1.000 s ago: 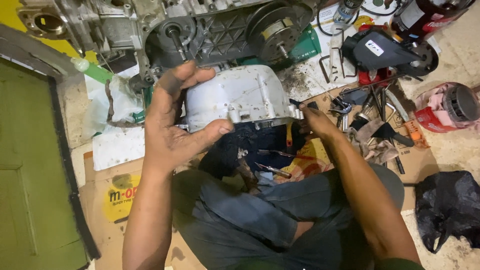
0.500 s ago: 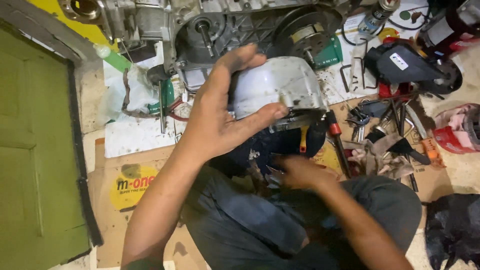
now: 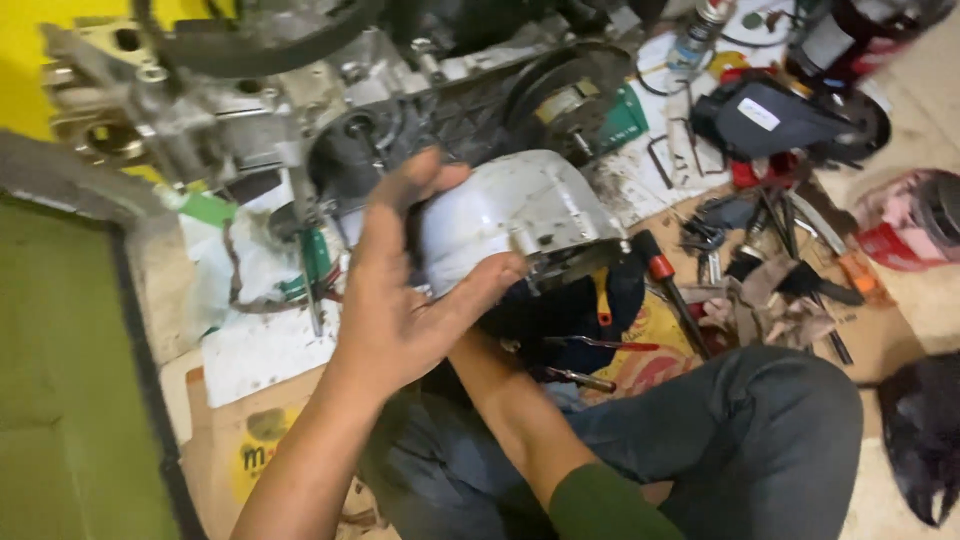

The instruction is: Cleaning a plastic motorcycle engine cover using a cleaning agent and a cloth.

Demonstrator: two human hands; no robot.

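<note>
Head view: right hand hidden behind cover [image 3: 520, 220].

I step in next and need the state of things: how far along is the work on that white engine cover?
Done: the white cover is off and clear of the engine block, whose pulley lies exposed. In hand: the left hand grips the cover's rounded side; the right hand is hidden beneath it, only the forearm showing. Left: tools lie scattered on cardboard, and nothing looks refitted.
</note>
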